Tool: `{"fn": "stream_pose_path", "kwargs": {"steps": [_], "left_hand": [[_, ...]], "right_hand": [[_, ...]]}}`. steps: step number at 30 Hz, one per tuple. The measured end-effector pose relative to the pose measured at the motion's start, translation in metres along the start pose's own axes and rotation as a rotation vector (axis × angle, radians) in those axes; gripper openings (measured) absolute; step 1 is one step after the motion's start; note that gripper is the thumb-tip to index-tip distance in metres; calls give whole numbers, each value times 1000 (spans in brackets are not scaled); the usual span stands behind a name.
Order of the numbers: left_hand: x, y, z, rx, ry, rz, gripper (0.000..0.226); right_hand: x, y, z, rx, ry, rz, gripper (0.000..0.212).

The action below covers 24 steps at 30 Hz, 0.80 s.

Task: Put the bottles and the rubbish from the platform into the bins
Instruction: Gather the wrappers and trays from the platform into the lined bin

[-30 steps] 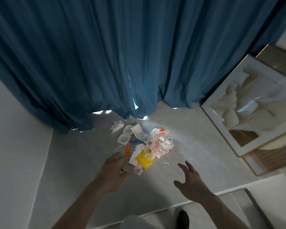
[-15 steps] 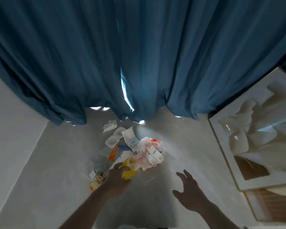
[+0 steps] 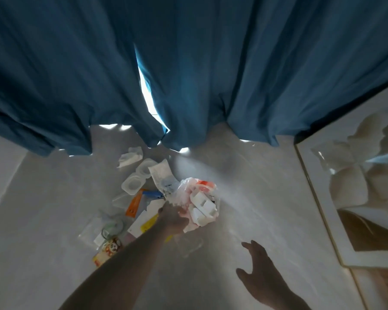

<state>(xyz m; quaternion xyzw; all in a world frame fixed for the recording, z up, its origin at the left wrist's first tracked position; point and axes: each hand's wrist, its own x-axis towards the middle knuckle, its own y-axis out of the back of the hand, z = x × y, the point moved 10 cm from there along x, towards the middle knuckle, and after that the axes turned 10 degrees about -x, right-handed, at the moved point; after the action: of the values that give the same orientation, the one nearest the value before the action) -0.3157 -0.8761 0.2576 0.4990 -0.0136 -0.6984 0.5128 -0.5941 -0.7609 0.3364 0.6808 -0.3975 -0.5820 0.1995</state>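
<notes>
The left hand (image 3: 174,220) has its grip closed on the near edge of a crumpled clear plastic bag stuffed with white, red and orange packaging (image 3: 198,203); the fingers curl into the plastic, though how many take part cannot be told. The right hand (image 3: 259,268) holds nothing, its fingers spread and loosely bent above the platform, well apart from the bag on its near right side.

Behind the bag hang dark blue pleated curtains (image 3: 188,63), parted by a bright slit. They fall to the pale grey stone platform (image 3: 267,198) on which the bag sits. To the bag's right, at the platform's edge, leans a framed white relief picture (image 3: 356,198).

The bag is a rounded lump, slightly longer from far to near, its gathered side towards the left hand. To its left the loose rubbish spreads in a band whose long axis runs from the curtain hem towards the person: a flat white paper pouch (image 3: 161,173) just beside the bag, clear plastic cup lids (image 3: 137,180), crumpled white tissue (image 3: 130,157) nearest the curtains, an orange sachet (image 3: 133,204) with its long axis tilted far-right, a blue wrapper (image 3: 154,194), a yellow-printed white card (image 3: 143,224) under the left wrist, and nearest the person a cartoon-printed packet (image 3: 106,251).
</notes>
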Motion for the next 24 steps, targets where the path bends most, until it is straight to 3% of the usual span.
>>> {"fn": "stream_pose_path", "kwargs": {"steps": [3, 8, 12, 17, 19, 24], "left_hand": [[40, -20, -12, 94, -24, -4, 56], [28, -80, 0, 241, -282, -187, 76], [0, -110, -9, 172, -440, -243, 74], [-26, -118, -28, 86, -575, -227, 64], [-30, -100, -42, 1, -566, -100, 52], [-17, -47, -95, -386, -349, 225, 29]], "right_hand": [[36, -26, 8, 82, -37, -7, 70], [95, -54, 14, 341, -183, 34, 74], [147, -44, -8, 423, -149, 188, 94], [201, -80, -24, 444, -205, 169, 142], [213, -98, -22, 329, -235, 170, 131], [219, -129, -19, -9, -219, 89, 77]]}}
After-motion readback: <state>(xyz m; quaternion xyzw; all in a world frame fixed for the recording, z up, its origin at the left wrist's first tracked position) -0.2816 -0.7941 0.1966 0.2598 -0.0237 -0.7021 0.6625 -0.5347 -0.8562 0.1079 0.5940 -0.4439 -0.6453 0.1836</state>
